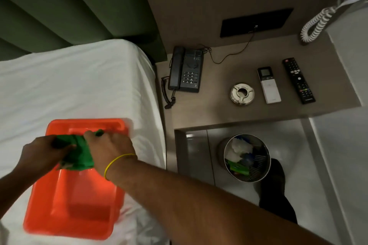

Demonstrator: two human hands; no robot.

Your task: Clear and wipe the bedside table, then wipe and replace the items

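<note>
Four items (pixel 242 93) — bedside table (pixel 219 109) uncleared

Green cloth (pixel 78 155); orange tray (pixel 65 215) on white bed sheet (pixel 69 85). Black phone (pixel 185 69), silver ashtray (pixel 242 93), white remote (pixel 269 85), black remote (pixel 298 80) on grey-brown desk (pixel 219 109). Green headboard (pixel 69 6).

Tabletop (pixel 219 109) front strip bare, open to a hand. Phone (pixel 186 69) blocks left rear; its cable (pixel 229 56) crosses behind. Ashtray (pixel 242 93), white remote (pixel 269 85), black remote (pixel 298 80) stand apart on right, narrow gaps between.
</note>
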